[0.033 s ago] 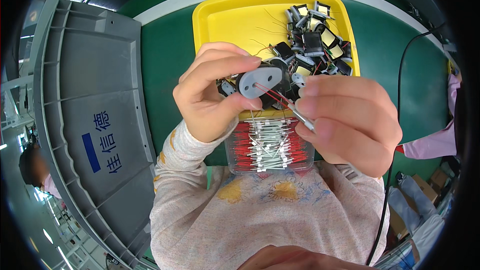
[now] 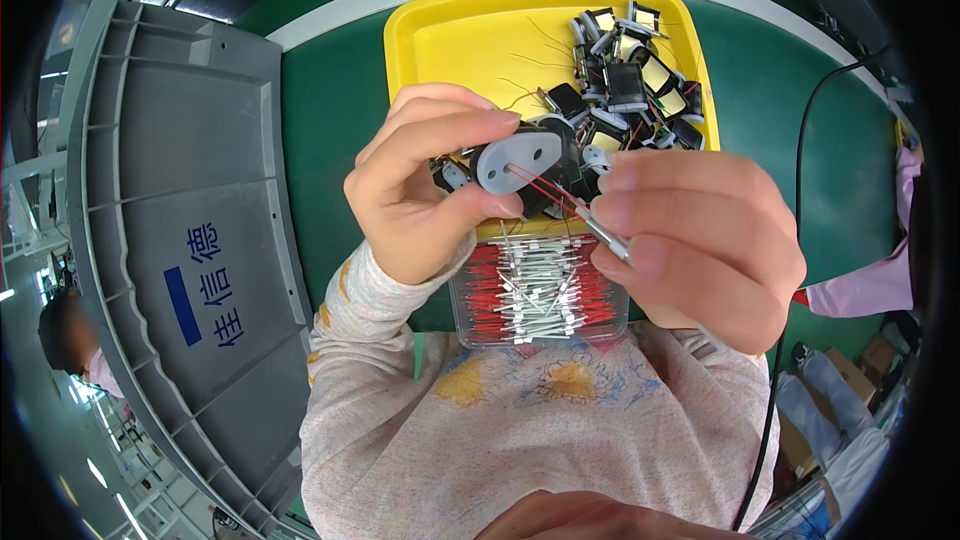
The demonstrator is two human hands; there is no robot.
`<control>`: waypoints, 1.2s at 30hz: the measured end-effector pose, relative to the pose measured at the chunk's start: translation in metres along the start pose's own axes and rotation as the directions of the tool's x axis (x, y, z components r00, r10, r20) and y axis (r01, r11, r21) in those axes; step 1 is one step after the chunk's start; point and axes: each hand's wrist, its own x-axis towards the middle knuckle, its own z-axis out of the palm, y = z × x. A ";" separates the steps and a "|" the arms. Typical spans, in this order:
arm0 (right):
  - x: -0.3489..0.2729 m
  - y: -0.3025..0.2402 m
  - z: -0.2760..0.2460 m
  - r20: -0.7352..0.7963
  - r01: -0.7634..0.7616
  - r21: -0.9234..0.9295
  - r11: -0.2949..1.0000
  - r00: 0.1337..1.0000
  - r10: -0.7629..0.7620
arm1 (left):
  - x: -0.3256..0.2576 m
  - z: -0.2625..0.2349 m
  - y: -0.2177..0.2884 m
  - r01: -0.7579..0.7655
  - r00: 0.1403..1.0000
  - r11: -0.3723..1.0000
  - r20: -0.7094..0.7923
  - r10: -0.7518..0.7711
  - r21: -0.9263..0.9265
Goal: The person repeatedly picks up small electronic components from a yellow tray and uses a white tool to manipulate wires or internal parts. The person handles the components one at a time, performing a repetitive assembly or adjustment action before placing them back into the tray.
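1. We hold the black part with a grey oval end cap [image 2: 520, 162] in our left hand [image 2: 390, 200], above the near side of the yellow tray [image 2: 450, 50]. Index finger and thumb close on its opposite edges in a wide pinch; the other fingers curl behind.

2. Our right hand [image 2: 715, 240] pinches the slim silvery piece [image 2: 606, 239] between thumb and fingertips, with almost no gap. We cannot tell what the folded fingers hide.

3. The key relation: the cap lies left of our right hand and slightly higher in view, already in our left hand's grip. Its long axis slopes gently from lower left to upper right, its flat face toward us.

4. Thin red wires [image 2: 545, 187] run from a hole in that face, down and rightward, to the silvery piece. This piece lies roughly in line with them and stands apart from the cap.

5. Nearer our body, just below the hands, a clear box [image 2: 480, 342] holds red-and-white leads [image 2: 540, 290]. Similar black parts [image 2: 628, 87] crowd the tray's right side.

6. For writing, we see large blue characters and a solid blue bar on the grey crate [image 2: 190, 180] at left. We make out no label on the held part.
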 end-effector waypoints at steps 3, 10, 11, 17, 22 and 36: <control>0.000 0.000 -0.002 -0.005 -0.022 0.001 1.000 1.000 0.022 | 0.002 -0.002 -0.002 -0.043 0.999 0.996 0.020 0.041 0.074; -0.002 0.004 0.000 -0.029 -0.033 0.029 0.999 0.999 0.034 | 0.005 -0.006 -0.002 -0.109 0.993 0.978 0.066 0.099 0.178; -0.003 0.004 0.002 -0.049 -0.035 0.031 0.999 0.998 0.036 | 0.005 -0.006 -0.001 -0.098 0.994 0.979 0.064 0.088 0.177; -0.004 0.006 0.005 -0.060 -0.008 0.020 1.000 0.998 0.009 | 0.005 -0.005 0.000 -0.035 0.999 0.991 0.041 0.030 0.127; -0.004 0.006 0.000 -0.023 -0.010 0.032 0.999 1.000 0.011 | 0.003 -0.006 0.001 0.032 0.999 0.998 0.026 -0.034 0.059; -0.005 -0.003 0.006 -0.089 -0.052 0.034 0.998 0.995 0.055 | 0.004 -0.012 0.001 -0.025 0.997 0.998 0.076 0.021 0.059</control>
